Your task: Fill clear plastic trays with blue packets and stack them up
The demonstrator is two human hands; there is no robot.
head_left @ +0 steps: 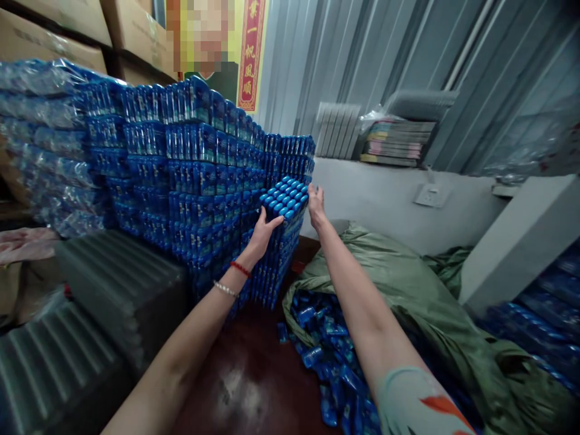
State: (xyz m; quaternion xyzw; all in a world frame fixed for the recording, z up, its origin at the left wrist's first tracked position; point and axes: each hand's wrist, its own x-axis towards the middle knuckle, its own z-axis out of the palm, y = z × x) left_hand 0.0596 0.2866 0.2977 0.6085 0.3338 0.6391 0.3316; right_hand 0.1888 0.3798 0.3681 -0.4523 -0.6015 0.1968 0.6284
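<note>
A block of small blue containers (284, 198), set in tight rows, sits at the near end of a tall stack of similar blue packs (212, 175). My left hand (263, 232) grips the block's near left corner, thumb stretched along its front edge. Against its right side rests my right hand (316, 204), fingers pointing up. The undersides of both hands' grip are partly hidden. Red and pale beaded bracelets circle my left wrist.
Loose blue containers (333, 338) spill from a green sack (385, 266) at the right onto the dark red floor (244, 386). Dark ridged blocks (122, 284) stand at the left, below cardboard boxes (49, 42). Bundles (396, 142) lie on the wall ledge (362, 172).
</note>
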